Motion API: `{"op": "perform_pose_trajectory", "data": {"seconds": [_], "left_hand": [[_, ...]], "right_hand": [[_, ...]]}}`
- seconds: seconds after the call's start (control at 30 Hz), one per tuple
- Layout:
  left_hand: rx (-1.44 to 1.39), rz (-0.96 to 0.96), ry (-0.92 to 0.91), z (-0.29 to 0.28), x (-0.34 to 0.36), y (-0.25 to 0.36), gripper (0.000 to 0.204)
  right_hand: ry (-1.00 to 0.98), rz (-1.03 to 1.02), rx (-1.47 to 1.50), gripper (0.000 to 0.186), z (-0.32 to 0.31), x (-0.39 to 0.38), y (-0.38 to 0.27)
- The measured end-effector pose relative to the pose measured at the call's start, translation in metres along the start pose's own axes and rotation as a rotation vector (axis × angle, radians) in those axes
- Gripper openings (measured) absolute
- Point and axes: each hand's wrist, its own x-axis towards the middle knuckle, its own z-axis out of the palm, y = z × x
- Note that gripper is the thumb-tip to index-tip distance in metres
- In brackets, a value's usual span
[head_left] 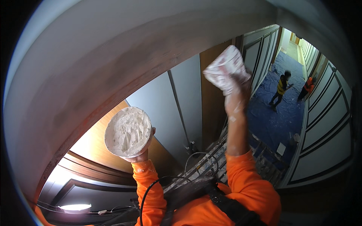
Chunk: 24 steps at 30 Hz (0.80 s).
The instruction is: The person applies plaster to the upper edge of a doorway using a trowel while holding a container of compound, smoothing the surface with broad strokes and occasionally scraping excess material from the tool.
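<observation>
My left hand (141, 156) holds a round bowl (150, 142) from beneath and the side, its fingers wrapped round the rim's outer wall. Thick white filler paste (130, 132) fills the bowl, its surface ridged. Raised higher and to the right, my right hand (240, 88) grips a flat, four-cornered piece smeared with white (225, 69). Motion blurs it, so its exact kind is unclear. White smudges mark my right wrist. Above both hands curves a pale ceiling or arch surface (124, 49) with a darker patched band; neither hand touches it.
Below me are white-spattered rungs or slats (264, 156) and a looped cable (201, 153). A lit lamp (75, 208) glows at lower left among wires. In the corridor at right, two people (281, 88) stand over a blue floor sheet (264, 116). Panelled walls (324, 124) line it.
</observation>
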Motion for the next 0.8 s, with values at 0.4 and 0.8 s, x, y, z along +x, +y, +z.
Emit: {"op": "perform_pose_trajectory", "data": {"seconds": [0.4, 0.8], "left_hand": [[-0.008, -0.141, 0.024, -0.013, 0.008, -0.018, 0.082], [0.087, -0.061, 0.045, -0.009, 0.002, -0.018, 0.085]], "right_hand": [[0.153, -0.264, 0.130, 0.045, 0.010, 0.117, 0.068], [0.136, -0.091, 0.500, 0.049, 0.036, 0.017, 0.032]]}}
